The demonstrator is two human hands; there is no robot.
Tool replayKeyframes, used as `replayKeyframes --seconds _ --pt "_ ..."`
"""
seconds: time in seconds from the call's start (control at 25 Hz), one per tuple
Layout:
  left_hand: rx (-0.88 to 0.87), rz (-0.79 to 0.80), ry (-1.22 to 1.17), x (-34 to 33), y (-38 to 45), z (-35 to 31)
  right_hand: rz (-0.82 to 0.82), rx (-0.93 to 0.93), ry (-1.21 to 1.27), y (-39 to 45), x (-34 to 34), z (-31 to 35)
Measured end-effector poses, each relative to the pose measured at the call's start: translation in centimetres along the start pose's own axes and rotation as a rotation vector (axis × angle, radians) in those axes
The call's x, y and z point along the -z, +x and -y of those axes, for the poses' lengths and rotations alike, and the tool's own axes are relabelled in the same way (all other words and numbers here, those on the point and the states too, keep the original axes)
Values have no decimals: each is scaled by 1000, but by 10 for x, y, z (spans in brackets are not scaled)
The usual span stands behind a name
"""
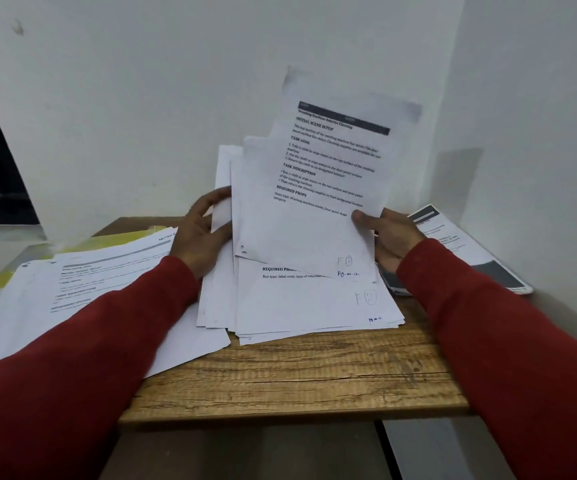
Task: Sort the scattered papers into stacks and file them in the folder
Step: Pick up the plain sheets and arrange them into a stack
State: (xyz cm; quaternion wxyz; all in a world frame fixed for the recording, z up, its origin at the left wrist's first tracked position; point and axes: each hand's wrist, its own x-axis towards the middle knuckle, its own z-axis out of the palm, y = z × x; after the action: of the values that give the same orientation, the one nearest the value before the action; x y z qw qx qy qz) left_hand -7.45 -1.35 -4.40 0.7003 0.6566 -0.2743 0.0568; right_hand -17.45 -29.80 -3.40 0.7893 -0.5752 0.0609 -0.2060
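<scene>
Landmark: the wooden table (290, 382); all places below are given from it.

Right hand (389, 237): it pinches a printed sheet (328, 188) by its lower right corner, thumb on the front, and holds it raised and tilted above the back of the table.

Left hand (204, 230): fingers are curled around the left edge of a few more sheets (223, 188) standing up behind the printed one, so it holds them too.

Middle pile (315, 306): loose papers lying flat on the middle of the table, under both hands, edges not aligned; the top page has a handwritten mark near its lower right corner.

Left pile (82, 292): papers spread over the table's left side, hanging past its edge, partly on a yellow-green folder (120, 239) at the back left.

Right pile (460, 251): printed pages with a dark band, at the table's back right corner, against the wall.

Step, as I judge: reading the marks to decide which stack a sheet belongs to; filing is not begun.

Risk: the corner pinch is thin, so the sheet may bend or slip down onto the wrong pile.

Risk: a sleeve could push the overhanging left pile off the table.
</scene>
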Motion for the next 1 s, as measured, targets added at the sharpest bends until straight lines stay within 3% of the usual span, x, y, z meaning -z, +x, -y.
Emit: replayKeyframes --seconds 0.12,0.24,0.4,0.64,0.8,1.0 --pt "-96 -35 113 5 2 0 60 -42 -28 -4 -2 -2" --pt "-79 -75 138 6 3 0 26 -45 -101 -5 -2 -2" --pt "-1 -111 72 4 3 -1 -192 89 -131 2 5 7" --pt "57 -24 268 5 3 8 -464 212 192 9 32 24" --pt "25 -40 283 6 4 11 -480 223 258 8 33 25" --pt "41 5 191 7 4 12 -423 237 129 6 17 20"
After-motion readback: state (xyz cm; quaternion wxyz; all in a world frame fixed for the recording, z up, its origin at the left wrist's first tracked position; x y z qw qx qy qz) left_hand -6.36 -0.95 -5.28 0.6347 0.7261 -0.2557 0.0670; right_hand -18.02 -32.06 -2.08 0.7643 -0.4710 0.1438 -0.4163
